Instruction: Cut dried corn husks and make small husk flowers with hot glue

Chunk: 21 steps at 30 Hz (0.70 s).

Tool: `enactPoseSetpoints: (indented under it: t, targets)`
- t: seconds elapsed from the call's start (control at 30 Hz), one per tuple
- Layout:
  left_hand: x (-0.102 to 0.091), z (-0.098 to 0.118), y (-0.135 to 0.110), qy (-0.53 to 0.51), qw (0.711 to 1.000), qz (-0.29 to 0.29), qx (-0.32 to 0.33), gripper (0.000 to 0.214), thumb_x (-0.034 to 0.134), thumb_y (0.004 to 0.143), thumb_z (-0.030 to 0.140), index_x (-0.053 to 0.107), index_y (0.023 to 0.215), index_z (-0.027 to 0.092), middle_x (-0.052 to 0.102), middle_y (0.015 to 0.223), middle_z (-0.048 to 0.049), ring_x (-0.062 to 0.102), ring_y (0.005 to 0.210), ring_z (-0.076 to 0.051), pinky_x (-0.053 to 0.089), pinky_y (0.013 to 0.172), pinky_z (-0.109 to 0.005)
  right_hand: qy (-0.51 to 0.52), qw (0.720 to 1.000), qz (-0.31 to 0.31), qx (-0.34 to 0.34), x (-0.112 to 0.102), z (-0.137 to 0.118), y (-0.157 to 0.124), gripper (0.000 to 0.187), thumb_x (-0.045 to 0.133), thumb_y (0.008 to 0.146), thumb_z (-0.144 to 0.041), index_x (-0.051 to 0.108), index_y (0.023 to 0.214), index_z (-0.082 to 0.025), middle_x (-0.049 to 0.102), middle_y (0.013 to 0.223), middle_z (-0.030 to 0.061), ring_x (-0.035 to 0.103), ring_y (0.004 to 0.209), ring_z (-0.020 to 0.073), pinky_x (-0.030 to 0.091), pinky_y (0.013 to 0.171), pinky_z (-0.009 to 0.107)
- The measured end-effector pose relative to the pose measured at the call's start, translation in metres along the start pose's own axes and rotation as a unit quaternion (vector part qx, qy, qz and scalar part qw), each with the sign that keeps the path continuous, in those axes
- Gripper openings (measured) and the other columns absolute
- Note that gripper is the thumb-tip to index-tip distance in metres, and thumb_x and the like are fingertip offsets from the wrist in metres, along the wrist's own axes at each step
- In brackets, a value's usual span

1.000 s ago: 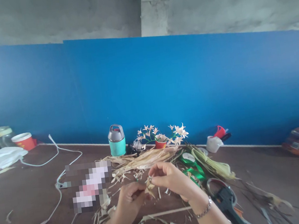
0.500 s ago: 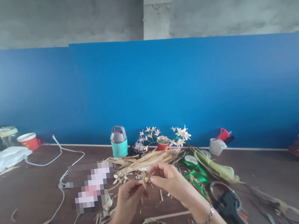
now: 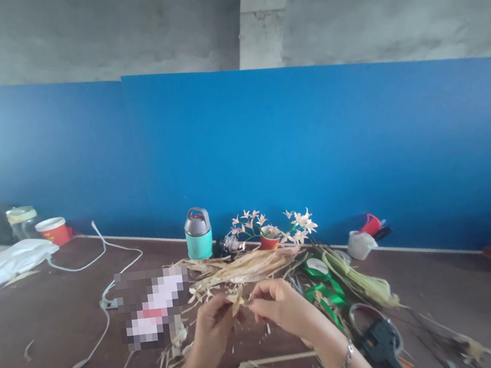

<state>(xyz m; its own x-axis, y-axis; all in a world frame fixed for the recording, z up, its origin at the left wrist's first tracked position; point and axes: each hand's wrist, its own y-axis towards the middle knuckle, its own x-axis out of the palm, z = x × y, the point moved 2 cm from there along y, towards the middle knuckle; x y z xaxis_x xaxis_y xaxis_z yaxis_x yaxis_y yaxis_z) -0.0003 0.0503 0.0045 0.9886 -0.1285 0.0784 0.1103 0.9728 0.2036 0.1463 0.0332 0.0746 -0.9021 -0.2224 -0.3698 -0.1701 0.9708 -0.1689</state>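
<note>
My left hand [image 3: 211, 329] pinches a small pale flower of dried husk [image 3: 238, 298] between thumb and fingers, its pointed petals spread out above the table. Close at the flower's right side is my right hand [image 3: 282, 310], thumb and forefinger closed together at the petal tips. Whatever sits between those fingertips is too small to make out. Beyond both hands lies a heap of dried husk strips [image 3: 250, 265], with narrow cut scraps [image 3: 172, 353] to the left. A long pale strip [image 3: 278, 358] lies on the table nearer to me.
A red pot of finished-looking husk flowers [image 3: 270, 241] stands at the back beside a turquoise flask [image 3: 199, 239]. To the right are green ribbon [image 3: 331, 292], a pale fibre bundle [image 3: 363, 280] and a black glue gun [image 3: 378, 340]. A white cable [image 3: 107, 324] runs along the left.
My right hand has lowered slightly, its fingers now closer together at the flower. The flower is turned, its petals showing wider. The whole view has shifted a little.
</note>
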Motion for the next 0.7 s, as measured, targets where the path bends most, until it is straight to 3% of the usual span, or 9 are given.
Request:
enactPoseSetpoints:
  t: [0.13, 0.33, 0.4, 0.53, 0.7]
  targets:
    - [-0.001, 0.0, 0.001, 0.004, 1.0, 0.003, 0.014, 0.025, 0.064, 0.07, 0.037, 0.064, 0.064, 0.013, 0.059, 0.047, 0.0003, 0.045, 0.04, -0.008, 0.036, 0.041, -0.017, -0.022, 1.0, -0.019, -0.001, -0.002, 0.0, -0.001, 0.011, 0.055, 0.069, -0.023, 0.06, 0.062, -0.016, 0.058, 0.055, -0.0018, 0.039, 0.046, 0.007, 0.028, 0.044, 0.019]
    - [-0.001, 0.01, 0.001, 0.021, 0.999, 0.005, 0.035, 0.01, 0.06, 0.069, 0.025, 0.065, 0.068, 0.016, 0.056, 0.053, 0.0027, 0.047, 0.047, -0.01, 0.038, 0.047, -0.018, -0.007, 0.995, -0.091, -0.03, -0.006, 0.004, -0.001, 0.013, 0.061, 0.067, -0.019, 0.068, 0.078, -0.017, 0.064, 0.068, -0.0006, 0.054, 0.064, 0.0119, 0.04, 0.06, 0.022]
    - [-0.001, 0.012, 0.001, 0.023, 0.999, 0.011, 0.041, 0.012, 0.059, 0.07, 0.025, 0.064, 0.065, 0.016, 0.056, 0.056, 0.0021, 0.049, 0.052, -0.011, 0.04, 0.051, -0.019, -0.002, 0.997, -0.078, -0.021, -0.009, 0.006, 0.001, 0.019, 0.062, 0.065, -0.015, 0.069, 0.082, -0.018, 0.065, 0.071, -0.0006, 0.056, 0.068, 0.0136, 0.041, 0.062, 0.023]
    - [-0.002, 0.008, 0.003, 0.016, 0.999, 0.002, 0.047, 0.015, 0.059, 0.073, 0.027, 0.064, 0.068, 0.015, 0.059, 0.065, -0.0008, 0.051, 0.06, -0.013, 0.041, 0.054, -0.02, -0.002, 1.0, -0.005, -0.024, -0.016, 0.006, 0.004, 0.012, 0.06, 0.067, -0.018, 0.07, 0.075, -0.017, 0.067, 0.067, 0.0, 0.059, 0.068, 0.015, 0.043, 0.065, 0.025]
    - [-0.004, -0.001, 0.006, 0.042, 0.996, -0.011, 0.072, 0.014, 0.059, 0.073, 0.027, 0.065, 0.067, 0.015, 0.056, 0.063, -0.0006, 0.05, 0.062, -0.014, 0.04, 0.056, -0.021, 0.004, 0.999, 0.002, -0.031, -0.016, 0.002, 0.004, 0.018, 0.055, 0.075, -0.026, 0.069, 0.077, -0.015, 0.067, 0.063, 0.0017, 0.058, 0.063, 0.0147, 0.042, 0.064, 0.026]
